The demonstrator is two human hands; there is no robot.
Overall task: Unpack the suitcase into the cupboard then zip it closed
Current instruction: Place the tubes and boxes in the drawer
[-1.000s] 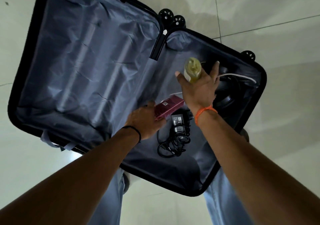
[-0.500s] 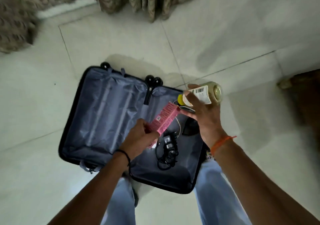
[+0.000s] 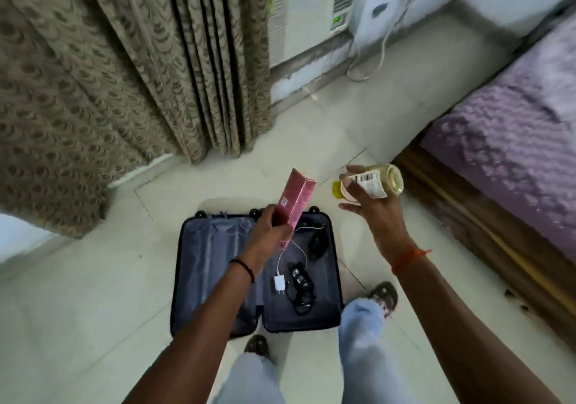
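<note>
on the tiled floor the suitcase lies open; above it the left hand grips a pink box, the right hand a bottle, so carry both level to the cupboard

A bedroom in a home. A bed with a purple textured cover on a wooden frame stands at the right. Patterned beige curtains hang to a pale tiled floor. Against the far wall stands a white louvred unit, probably an air cooler, though it is blurred. An open suitcase lies flat on the floor.
</note>
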